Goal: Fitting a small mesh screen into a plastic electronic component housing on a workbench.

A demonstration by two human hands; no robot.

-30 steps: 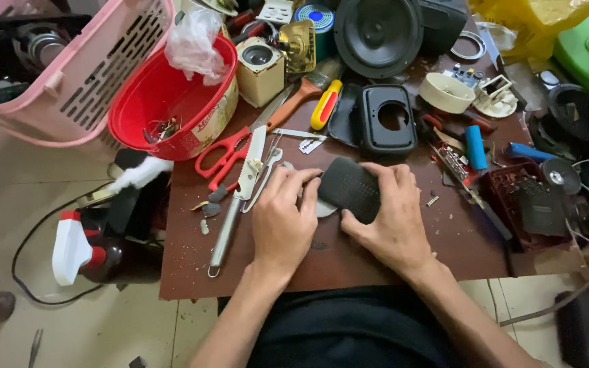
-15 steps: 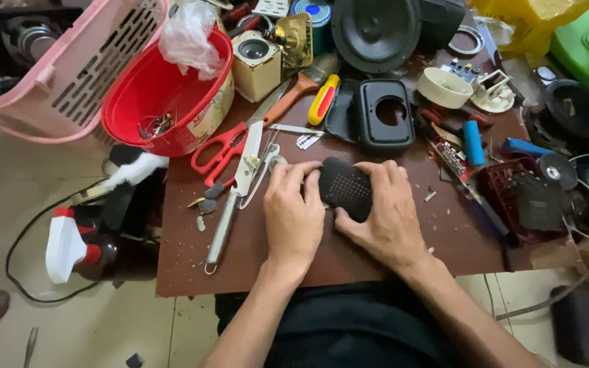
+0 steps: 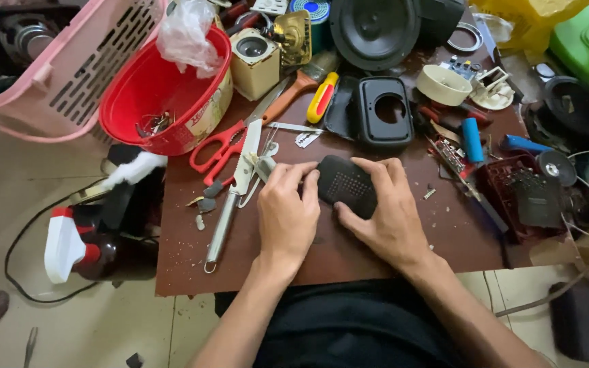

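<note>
you've got both hands on that black perforated speaker grille [image 3: 346,185] in the middle of the brown table [image 3: 349,252], left hand [image 3: 288,215] curled against its left edge and right hand [image 3: 388,217] gripping its right side, with the red scissors [image 3: 223,146] and serrated knife [image 3: 233,194] just to your left.

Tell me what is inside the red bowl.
The red bowl holds small metal bits at the bottom; a crumpled clear plastic bag lies over its rim, hiding whatever sits beneath it.

Low brown table [image 3: 349,259] on pale tiled floor [image 3: 90,327]; pink basket [image 3: 69,75] at left; even light.
</note>
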